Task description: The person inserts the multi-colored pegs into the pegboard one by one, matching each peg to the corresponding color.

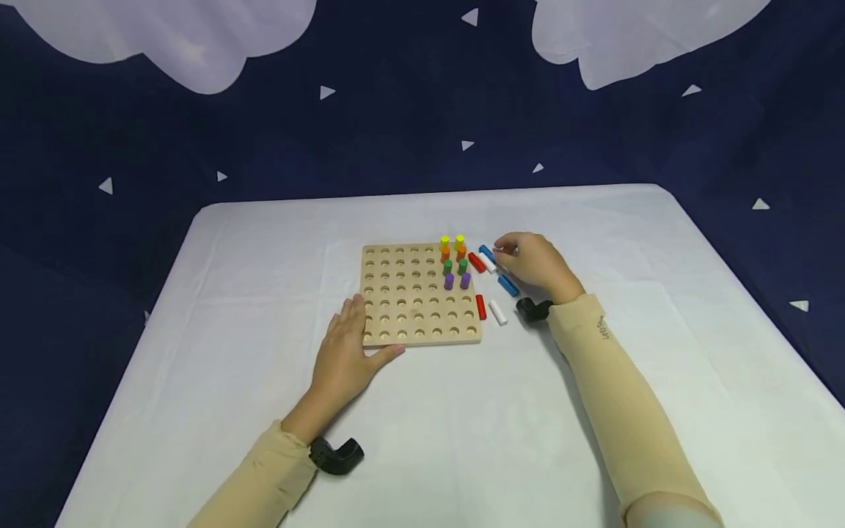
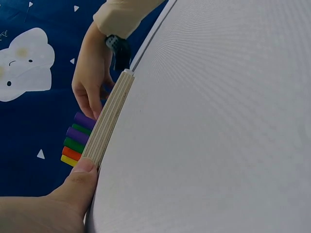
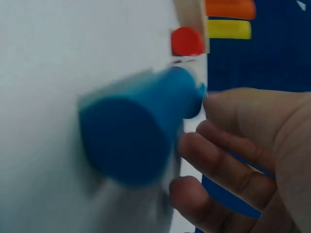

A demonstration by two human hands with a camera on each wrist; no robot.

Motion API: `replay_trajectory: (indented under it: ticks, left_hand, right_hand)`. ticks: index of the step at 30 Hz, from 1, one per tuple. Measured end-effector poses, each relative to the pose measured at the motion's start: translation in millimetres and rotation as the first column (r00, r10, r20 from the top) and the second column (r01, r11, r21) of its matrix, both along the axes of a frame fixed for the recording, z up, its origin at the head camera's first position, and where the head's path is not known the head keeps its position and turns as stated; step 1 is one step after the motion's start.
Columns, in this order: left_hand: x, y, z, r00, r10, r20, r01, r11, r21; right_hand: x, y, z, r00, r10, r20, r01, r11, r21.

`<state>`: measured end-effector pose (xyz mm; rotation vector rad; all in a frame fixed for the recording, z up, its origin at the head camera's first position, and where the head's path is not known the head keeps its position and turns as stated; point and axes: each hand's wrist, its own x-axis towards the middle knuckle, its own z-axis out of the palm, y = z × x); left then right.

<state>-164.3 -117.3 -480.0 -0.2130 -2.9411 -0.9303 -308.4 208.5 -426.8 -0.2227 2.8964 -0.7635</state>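
Observation:
A square wooden pegboard [image 1: 416,301] with rows of round holes lies on the table. Pairs of yellow, orange, green and purple pegs [image 1: 465,281] stand upright in its right columns. My left hand [image 1: 343,359] rests along the board's left edge, fingers extended, its thumb against the front edge. Beyond the board's right side, my right hand [image 1: 536,262] reaches over loose pegs, thumb and fingers apart. A blue peg [image 1: 486,253] lies right by its fingertips. In the right wrist view another blue peg [image 3: 126,138] looms large and blurred, nearer than the thumb tip.
Also loose right of the board are two red pegs [image 1: 480,306] and two white pegs [image 1: 498,313]. A white cloth covers the table [image 1: 264,293]. Behind it hangs a dark blue curtain [image 1: 396,147] with white clouds and triangles. Each wrist wears a black device [image 1: 338,456].

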Motion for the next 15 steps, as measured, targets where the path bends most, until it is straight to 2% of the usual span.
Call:
replay_trajectory:
  ticks: [6,15]
  left_hand:
    - [0.9,2.0,-2.8,1.000,0.005,0.010,-0.005,1.000,0.008]
    - [-0.6,1.0,-1.6,1.000,0.002,-0.010,-0.002,1.000,0.002]
  right_hand:
    - [-4.0,-7.2,1.9,1.000,0.007,0.014,-0.008,0.998,0.058]
    - [-3.8,2.8,9.1,0.998,-0.004,0.067,-0.004,0.993,0.121]
